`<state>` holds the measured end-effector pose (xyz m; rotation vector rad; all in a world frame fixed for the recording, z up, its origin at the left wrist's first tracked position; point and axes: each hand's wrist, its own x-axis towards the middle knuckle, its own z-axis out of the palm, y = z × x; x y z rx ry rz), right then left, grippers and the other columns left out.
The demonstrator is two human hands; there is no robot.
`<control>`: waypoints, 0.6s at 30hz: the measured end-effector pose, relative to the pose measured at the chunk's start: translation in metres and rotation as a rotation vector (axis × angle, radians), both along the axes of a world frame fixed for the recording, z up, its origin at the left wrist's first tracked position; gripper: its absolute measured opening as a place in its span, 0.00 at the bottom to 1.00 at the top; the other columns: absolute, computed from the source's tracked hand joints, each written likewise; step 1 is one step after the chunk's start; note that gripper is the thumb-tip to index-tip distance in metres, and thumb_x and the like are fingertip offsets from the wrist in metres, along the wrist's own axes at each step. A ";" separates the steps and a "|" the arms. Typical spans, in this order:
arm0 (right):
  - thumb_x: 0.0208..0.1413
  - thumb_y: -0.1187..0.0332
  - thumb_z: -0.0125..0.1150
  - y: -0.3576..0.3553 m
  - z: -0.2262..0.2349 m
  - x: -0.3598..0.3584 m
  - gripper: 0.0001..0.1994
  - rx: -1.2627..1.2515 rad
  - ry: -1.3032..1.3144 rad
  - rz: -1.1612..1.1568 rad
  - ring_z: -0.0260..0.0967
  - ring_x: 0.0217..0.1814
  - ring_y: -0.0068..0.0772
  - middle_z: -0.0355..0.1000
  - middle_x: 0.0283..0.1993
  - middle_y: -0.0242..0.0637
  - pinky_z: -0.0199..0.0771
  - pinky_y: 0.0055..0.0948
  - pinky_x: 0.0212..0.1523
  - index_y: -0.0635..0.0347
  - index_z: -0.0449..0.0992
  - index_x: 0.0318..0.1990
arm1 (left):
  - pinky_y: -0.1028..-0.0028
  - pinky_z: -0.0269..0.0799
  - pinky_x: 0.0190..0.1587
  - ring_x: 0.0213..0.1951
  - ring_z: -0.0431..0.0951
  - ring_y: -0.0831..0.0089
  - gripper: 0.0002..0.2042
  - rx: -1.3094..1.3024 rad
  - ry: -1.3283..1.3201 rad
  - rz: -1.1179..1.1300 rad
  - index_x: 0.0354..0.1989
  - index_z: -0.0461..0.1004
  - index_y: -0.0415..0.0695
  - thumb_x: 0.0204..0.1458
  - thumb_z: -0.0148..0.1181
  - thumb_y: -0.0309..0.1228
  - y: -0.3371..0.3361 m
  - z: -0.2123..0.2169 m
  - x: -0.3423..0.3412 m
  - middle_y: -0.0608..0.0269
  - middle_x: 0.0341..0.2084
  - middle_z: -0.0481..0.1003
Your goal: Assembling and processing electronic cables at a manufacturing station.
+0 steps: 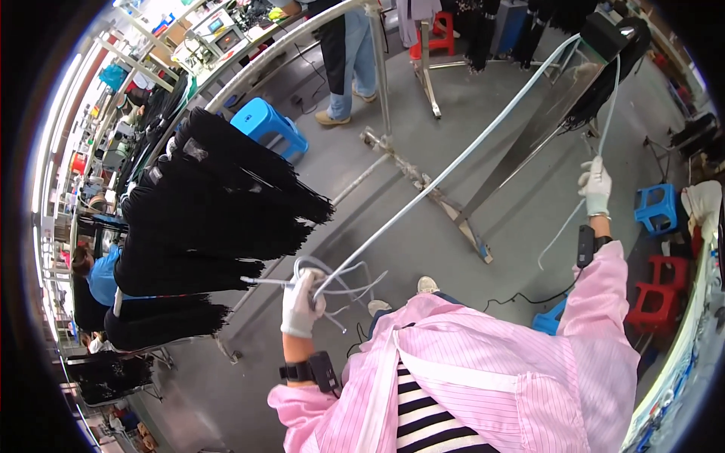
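Observation:
My left hand (302, 303), in a white glove, is closed round a bundle of pale grey-white cables. Their loops and loose ends stick out around my fingers. From there a long, taut pale cable length (445, 172) slants up to a black block (604, 38) at the top of a flat metal stand (521, 151) at the far right. My right hand (596, 186), also gloved, is closed on a thin pale cable (609, 113) that hangs from the same block. A loose tail of it curves down below that hand. Dark cables hang beside the block.
Thick bunches of black cables (204, 219) hang from a metal rail at left. A blue stool (264, 123) stands behind them, near a person (347, 60) at a workbench. Blue stools (656, 209) and red stools (658, 298) are at right. A rack's foot (438, 200) crosses the floor ahead.

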<state>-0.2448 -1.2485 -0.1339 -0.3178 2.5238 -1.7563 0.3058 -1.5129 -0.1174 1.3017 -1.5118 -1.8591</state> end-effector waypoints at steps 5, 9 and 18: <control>0.56 0.48 0.44 -0.087 0.042 0.148 0.24 -0.394 -0.479 0.758 0.56 0.10 0.18 0.66 0.19 0.33 0.63 0.18 0.13 0.63 0.67 0.46 | 0.84 0.52 0.13 0.12 0.60 0.85 0.05 0.200 0.129 0.133 0.28 0.70 0.39 0.49 0.48 0.26 0.029 -0.012 -0.010 0.67 0.16 0.69; 0.56 0.58 0.49 -0.137 0.056 0.165 0.21 -0.470 -0.606 0.956 0.53 0.09 0.16 0.65 0.18 0.32 0.60 0.17 0.12 0.63 0.63 0.52 | 0.84 0.49 0.10 0.08 0.58 0.85 0.09 0.017 -0.094 -0.022 0.25 0.71 0.40 0.52 0.49 0.31 0.039 -0.022 -0.038 0.69 0.13 0.68; 0.55 0.64 0.51 -0.187 0.015 0.125 0.13 -0.191 -0.621 0.632 0.53 0.13 0.14 0.61 0.18 0.27 0.57 0.16 0.13 0.63 0.69 0.44 | 0.84 0.49 0.10 0.09 0.58 0.86 0.11 0.042 0.006 0.287 0.24 0.71 0.39 0.53 0.48 0.33 0.052 -0.009 0.028 0.70 0.12 0.67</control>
